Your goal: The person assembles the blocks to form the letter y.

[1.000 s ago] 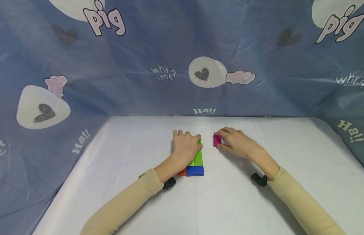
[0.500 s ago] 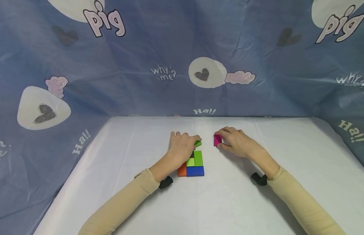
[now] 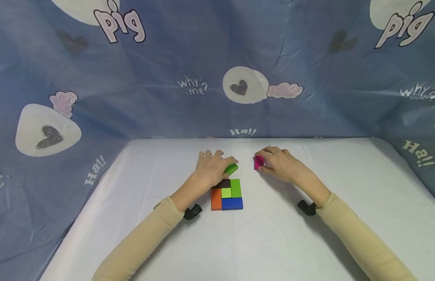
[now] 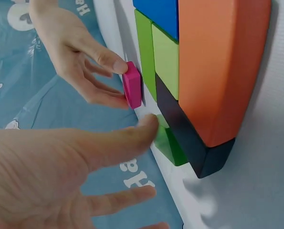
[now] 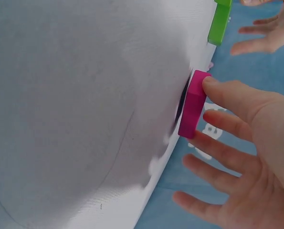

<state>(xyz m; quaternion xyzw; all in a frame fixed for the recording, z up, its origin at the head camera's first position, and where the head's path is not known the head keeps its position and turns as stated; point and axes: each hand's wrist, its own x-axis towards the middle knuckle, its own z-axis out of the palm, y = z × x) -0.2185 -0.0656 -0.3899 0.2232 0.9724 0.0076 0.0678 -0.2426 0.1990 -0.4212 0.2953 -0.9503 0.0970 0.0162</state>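
Note:
My left hand pinches a bright green wooden block, which is tilted just behind the block layout. In the left wrist view, the thumb lies against that green block. The flat layout joins an orange block, a blue block, a green upright block, a small light-green square and a dark block, partly under the left hand in the head view. To the right, my right hand holds a magenta block between thumb and fingers; the right wrist view shows this magenta block close above the table.
White cloth covers the table. Behind it rises a blue patterned curtain, which also hangs at both sides. Black wrist devices sit below both wrists, and the sleeves are beige.
My left hand has lifted the green block away from the layout's back and shifted slightly left with it, tilting it. The dark block has come into view. The right hand stays nearly still with the magenta block.

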